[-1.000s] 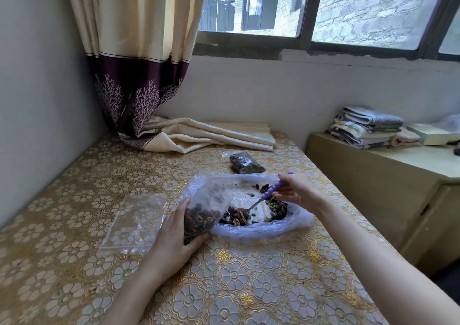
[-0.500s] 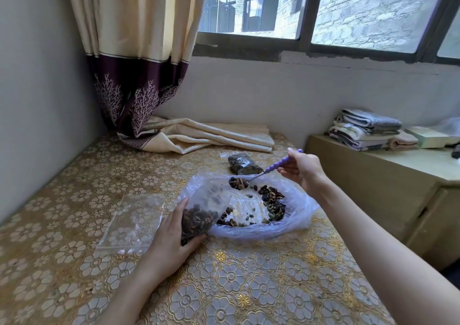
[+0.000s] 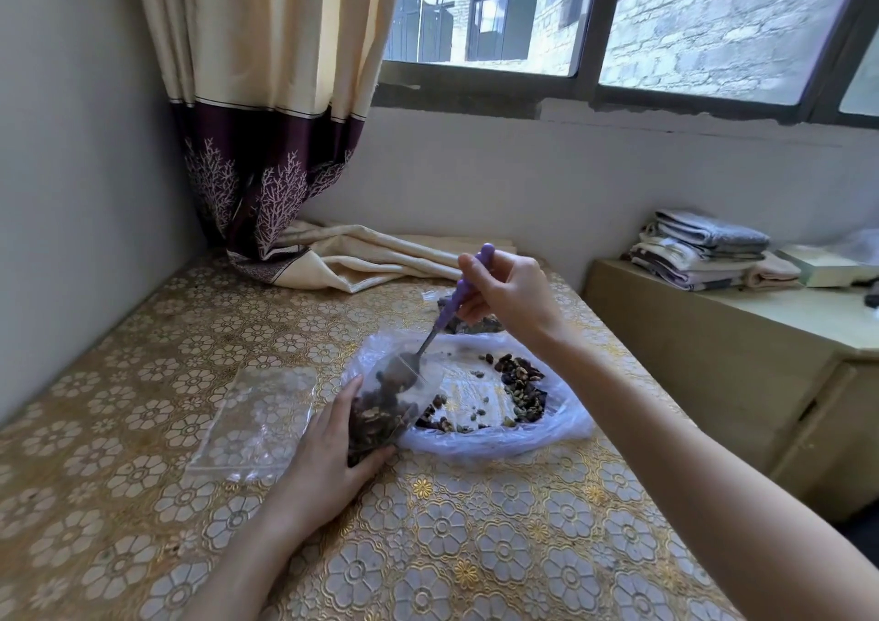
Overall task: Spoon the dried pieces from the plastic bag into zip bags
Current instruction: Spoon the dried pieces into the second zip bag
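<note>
- The zip bag (image 3: 380, 411) stands propped at the centre of the frame, just left of the plastic bag (image 3: 561, 430), with its mouth tilted up and to the right.
- The left hand (image 3: 333, 458) grips the zip bag from the lower left; the thumb lies under its bottom corner and the fingers wrap its left side.
- The right hand (image 3: 509, 297) is above and to the right of the zip bag, pinching the purple handle of the spoon (image 3: 447, 311) between thumb and curled fingers.
- The spoon slants down to the left, and its metal bowl sits inside the mouth of the zip bag.
- The zip bag is clear and filled in its lower part with dark brown and tan dried pieces (image 3: 518, 382).
- The plastic bag is thin, bluish-clear, spread open and flat on the bench (image 3: 428, 549); more dried pieces lie in it, mostly along its right side and lower edge.
- The left forearm enters from the bottom centre of the frame; the right forearm comes in from the lower right, wrist bent downward.
- A flat empty clear bag (image 3: 252, 425) lies on the bench at centre left, just beside the left hand.
- A filled bag (image 3: 471, 323) lies beyond the plastic bag, largely hidden by the right hand.
- The bench carries a gold floral cover; a cream and purple curtain (image 3: 266, 97) hangs in the upper left, its hem resting on the bench.
- Folded towels (image 3: 704, 249) lie on a cabinet at right.
</note>
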Demonstrator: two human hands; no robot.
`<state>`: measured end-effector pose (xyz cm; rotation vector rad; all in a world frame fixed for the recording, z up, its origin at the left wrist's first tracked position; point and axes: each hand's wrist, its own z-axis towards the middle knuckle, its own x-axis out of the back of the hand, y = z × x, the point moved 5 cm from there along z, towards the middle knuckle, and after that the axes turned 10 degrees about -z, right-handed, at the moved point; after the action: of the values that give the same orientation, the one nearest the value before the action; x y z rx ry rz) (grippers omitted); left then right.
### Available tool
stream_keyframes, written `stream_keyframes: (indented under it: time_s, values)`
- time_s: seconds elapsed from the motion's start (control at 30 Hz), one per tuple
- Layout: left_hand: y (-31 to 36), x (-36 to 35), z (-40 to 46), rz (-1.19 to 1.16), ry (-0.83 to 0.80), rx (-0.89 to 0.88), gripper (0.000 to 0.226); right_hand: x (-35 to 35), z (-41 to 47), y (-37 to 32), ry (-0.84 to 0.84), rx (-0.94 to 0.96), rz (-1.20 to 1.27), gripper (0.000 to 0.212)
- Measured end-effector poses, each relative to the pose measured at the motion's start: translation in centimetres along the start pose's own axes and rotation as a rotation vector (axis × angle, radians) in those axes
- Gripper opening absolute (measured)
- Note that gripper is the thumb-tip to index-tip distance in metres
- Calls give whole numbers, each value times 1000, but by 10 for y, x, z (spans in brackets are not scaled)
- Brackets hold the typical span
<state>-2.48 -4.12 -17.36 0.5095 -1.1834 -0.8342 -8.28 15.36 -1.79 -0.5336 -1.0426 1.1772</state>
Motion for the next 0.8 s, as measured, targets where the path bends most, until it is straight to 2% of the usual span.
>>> stream_keyframes:
  time_s: [0.23, 0.5, 0.8]
  values:
    - [3, 0, -1, -7, -2, -3, 91, 13, 0, 0, 61, 10, 9, 27]
    - [9, 5, -2, -72, 28, -16, 85, 54, -10, 39, 257, -233, 223, 30]
    - [12, 11, -3, -151, 97, -27, 82, 77, -21, 83, 148, -358, -113, 28]
